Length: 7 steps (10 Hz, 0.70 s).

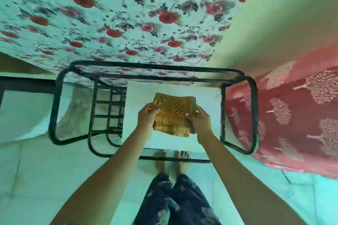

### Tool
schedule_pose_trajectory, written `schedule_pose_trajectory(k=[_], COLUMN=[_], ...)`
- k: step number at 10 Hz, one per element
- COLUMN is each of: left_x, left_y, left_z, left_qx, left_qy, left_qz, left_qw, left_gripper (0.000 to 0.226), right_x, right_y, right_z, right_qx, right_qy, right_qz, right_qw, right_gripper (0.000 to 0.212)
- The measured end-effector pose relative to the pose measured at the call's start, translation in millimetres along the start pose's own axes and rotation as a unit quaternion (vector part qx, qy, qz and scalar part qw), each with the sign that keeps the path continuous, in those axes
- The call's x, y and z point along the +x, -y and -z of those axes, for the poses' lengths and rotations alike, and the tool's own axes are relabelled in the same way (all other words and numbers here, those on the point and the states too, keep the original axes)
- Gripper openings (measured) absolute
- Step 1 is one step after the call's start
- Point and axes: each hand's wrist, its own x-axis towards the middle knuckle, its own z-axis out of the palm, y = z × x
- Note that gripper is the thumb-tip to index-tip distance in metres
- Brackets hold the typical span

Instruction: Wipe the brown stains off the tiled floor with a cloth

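Okay, pale tiled floor (36, 179) at 8 o'clock, blurry. Floral bedspread (109, 14) fills 10 to 12 o'clock. Black-framed glass table (54, 111) sits at centre, its far edge just under the bedspread's edge. A black grid rack (108, 107) shows through the glass at 9 o'clock of the table. A white sheet (206, 97) lies on the glass, centre to right.

Left hand (146, 117) grips the left edge of the cloth (173, 113), thumb on top, fingers curled under. The cloth is folded, yellow-brown and striped, and is over the white sheet at dead centre. Cannot tell if it rests on the sheet or is lifted. Right hand (199, 122) pinches the cloth's right edge, thumb on top.

Bare feet (161, 162) at 6 o'clock, toes seen through the table's near edge, with dark patterned trousers (175, 202) below them. Red tree-print fabric (292, 115) hangs at 3 o'clock, just beside the table's right end.
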Motion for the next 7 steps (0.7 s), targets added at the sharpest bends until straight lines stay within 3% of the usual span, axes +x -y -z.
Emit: schedule_pose_trajectory(k=[2, 4, 6, 7], left_x=[54, 53, 25, -20], left_y=[27, 34, 10, -6], left_z=[-9, -12, -2, 16], left_qx=[0.053, 0.262, 0.266, 0.220], left_qy=[-0.014, -0.108, -0.096, -0.095], left_qz=[-0.031, -0.166, -0.176, -0.197], left_qw=[0.998, 0.944, 0.943, 0.951], left_gripper=[0.010, 0.017, 0.029, 0.039], right_x=[50, 54, 17, -33], right_y=[-23, -30, -19, 4], right_z=[-12, -20, -19, -11], right_qx=[-0.100, -0.228, -0.223, -0.229], right_qy=[-0.027, -0.089, -0.121, -0.085], right_qz=[0.018, 0.065, 0.079, 0.123], right_qw=[0.994, 0.967, 0.964, 0.962], right_gripper=[0.041, 0.041, 0.048, 0.049])
